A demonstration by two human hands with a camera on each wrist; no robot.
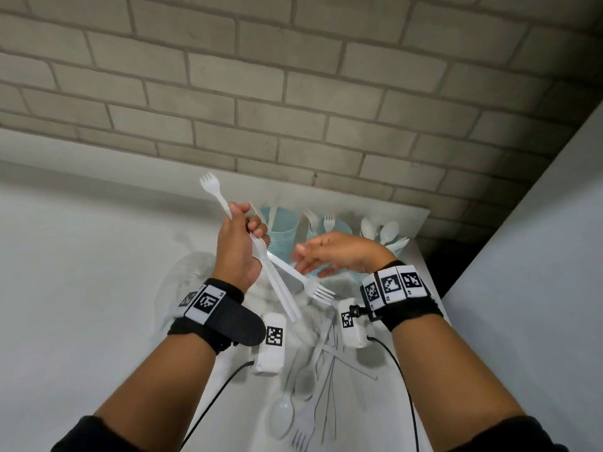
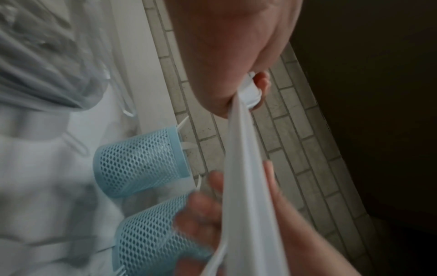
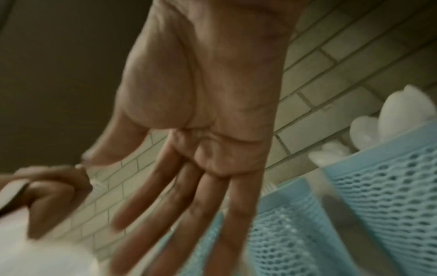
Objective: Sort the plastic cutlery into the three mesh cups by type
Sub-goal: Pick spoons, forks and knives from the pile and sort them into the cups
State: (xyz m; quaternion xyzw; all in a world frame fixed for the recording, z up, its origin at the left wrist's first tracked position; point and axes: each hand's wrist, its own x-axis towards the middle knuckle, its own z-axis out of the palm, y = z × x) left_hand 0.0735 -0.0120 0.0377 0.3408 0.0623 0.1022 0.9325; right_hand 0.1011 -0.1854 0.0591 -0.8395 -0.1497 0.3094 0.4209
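Observation:
My left hand (image 1: 243, 236) is raised above the table and grips a bundle of white plastic forks (image 1: 277, 275). One fork (image 1: 210, 185) sticks up past the fist; another fork head (image 1: 321, 292) points down to the right. My right hand (image 1: 308, 260) hovers just right of the bundle with flat, straight fingers (image 3: 179, 205) and holds nothing. Three light-blue mesh cups stand at the back: the left cup (image 1: 283, 228), the middle cup (image 1: 339, 227) with forks, and the right cup (image 3: 390, 177) with spoons (image 3: 402, 112). Mixed loose cutlery (image 1: 310, 376) lies on the table below my wrists.
A crumpled clear plastic bag (image 1: 186, 272) lies left of the pile on the white table (image 1: 81, 256). A brick wall (image 1: 293, 93) rises right behind the cups. A white panel (image 1: 538, 256) closes off the right side, with a dark gap beside the table's corner.

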